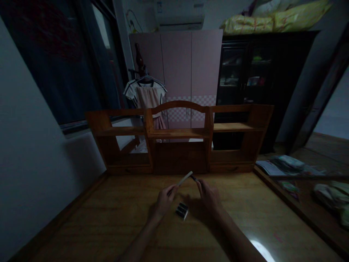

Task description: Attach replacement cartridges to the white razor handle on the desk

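Readable text: none | far, wall air conditioner (178,19): small bluish label (159,6) at its upper left, too small to read | far right, yellow bag (302,16) on top of the dark cabinet (290,72): reddish marks (268,27), illegible | right, papers (286,165) beyond the counter (114,222): too dim and blurred to make out
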`<state>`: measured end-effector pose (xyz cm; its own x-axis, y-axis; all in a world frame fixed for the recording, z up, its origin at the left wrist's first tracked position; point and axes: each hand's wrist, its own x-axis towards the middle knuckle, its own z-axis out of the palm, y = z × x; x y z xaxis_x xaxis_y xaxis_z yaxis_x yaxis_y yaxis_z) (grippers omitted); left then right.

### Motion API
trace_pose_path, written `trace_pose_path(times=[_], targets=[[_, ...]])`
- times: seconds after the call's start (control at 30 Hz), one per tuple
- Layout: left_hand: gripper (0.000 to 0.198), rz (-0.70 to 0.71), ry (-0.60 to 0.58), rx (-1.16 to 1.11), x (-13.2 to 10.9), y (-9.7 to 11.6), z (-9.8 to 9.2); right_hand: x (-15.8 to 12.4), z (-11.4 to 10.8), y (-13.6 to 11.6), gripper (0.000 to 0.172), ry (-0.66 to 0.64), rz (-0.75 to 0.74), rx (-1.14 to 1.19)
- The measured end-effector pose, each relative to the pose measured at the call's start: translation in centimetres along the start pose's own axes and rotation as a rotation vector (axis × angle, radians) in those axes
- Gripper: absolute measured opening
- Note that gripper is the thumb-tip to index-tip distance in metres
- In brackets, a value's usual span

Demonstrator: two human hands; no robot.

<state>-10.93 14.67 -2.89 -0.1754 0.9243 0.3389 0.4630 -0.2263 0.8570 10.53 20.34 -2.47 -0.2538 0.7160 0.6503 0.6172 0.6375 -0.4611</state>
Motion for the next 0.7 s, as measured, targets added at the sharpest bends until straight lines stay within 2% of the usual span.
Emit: trace_pose_path(times=[0.3, 0.47, 0.6, 0.7], targets=[[0.036, -0.018, 0.091, 0.113, -0.22, -0.15, 0.02, 0.16, -0.05, 0.05, 0.033, 0.001, 0.013, -0.01], [0.037, 0.001, 0.089, 0.135, -0.3, 0.3, -0.19, 0.16, 0.05, 0.14, 0.029, 0.029, 0.014, 0.018], [0.038, -0.044, 0.118, 0.169, -0.1, -0.17, -0.31, 0.26, -0.11, -0.1, 0.028, 0.056, -0.02, 0.038], [0.038, -0.018, 0.11, 0.118, -0.05, -0.42, -0.22, 0.33, -0.16, -0.21, 0.026, 0.066, -0.03, 0.056]])
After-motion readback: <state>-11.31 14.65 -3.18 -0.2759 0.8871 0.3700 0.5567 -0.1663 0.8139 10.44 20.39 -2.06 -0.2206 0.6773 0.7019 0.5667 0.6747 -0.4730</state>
